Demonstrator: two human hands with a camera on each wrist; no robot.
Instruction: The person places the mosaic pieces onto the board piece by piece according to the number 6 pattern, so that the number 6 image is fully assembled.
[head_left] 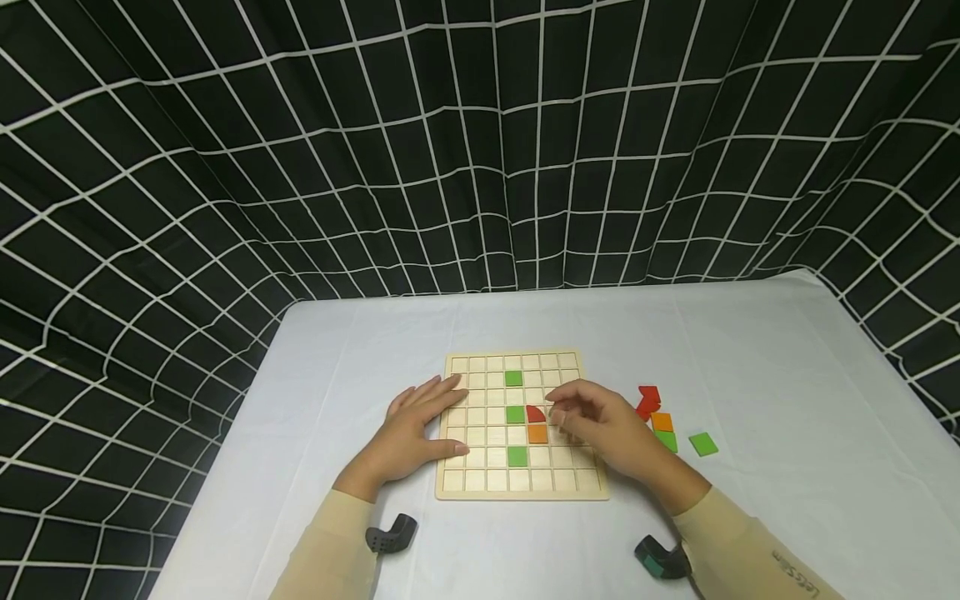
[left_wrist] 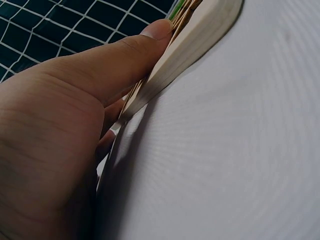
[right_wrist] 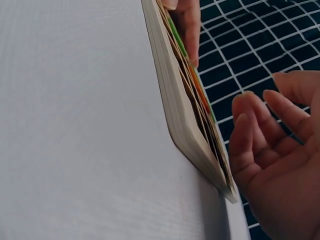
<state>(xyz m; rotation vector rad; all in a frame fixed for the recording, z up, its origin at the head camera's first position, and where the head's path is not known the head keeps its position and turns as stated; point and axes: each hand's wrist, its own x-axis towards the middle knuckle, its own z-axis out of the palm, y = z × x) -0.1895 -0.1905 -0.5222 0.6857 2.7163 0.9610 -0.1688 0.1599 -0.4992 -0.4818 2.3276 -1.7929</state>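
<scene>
A wooden grid board (head_left: 476,482) lies flat, with three green square tiles (head_left: 517,456), an orange square tile (head_left: 537,433) and a red quarter-circle tile (head_left: 536,414) in its cells. My left hand (head_left: 412,429) rests over the board's left side, fingers spread and thumb on the frame. In the left wrist view the thumb (left_wrist: 125,55) lies along the board's edge. Over the right part of the board hovers my right hand (head_left: 603,421), fingers loosely bent. No tile shows between its fingers (right_wrist: 242,135) in the right wrist view.
Right of the board lie loose red pieces (head_left: 649,395), an orange tile (head_left: 662,421) and green tiles (head_left: 703,443) on the white-covered table (head_left: 360,333). Black devices are strapped at the left (head_left: 392,535) and right (head_left: 662,558) wrists. A black gridded curtain (head_left: 510,150) surrounds the table.
</scene>
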